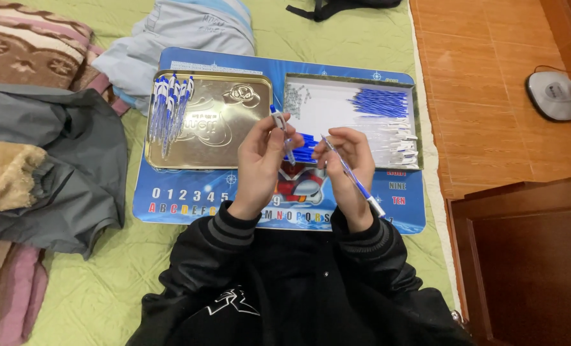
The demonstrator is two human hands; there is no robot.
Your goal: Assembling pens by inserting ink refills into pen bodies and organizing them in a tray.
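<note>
Blue-and-white plastic pens (170,106): small batch assembled on gold tin lid; left hand (263,160) pinches barrel, right hand (349,163) grips blue refill; many parts left in far-right tray (416,128).

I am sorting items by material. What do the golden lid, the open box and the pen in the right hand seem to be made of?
Lid: probably tin-plated metal, glossy gold, with embossed shapes and reflections.
Box: likely the same metal; golden rim, pale matte inside.
Pen in the right hand: apparently plastic, clear barrel with blue inside.
</note>
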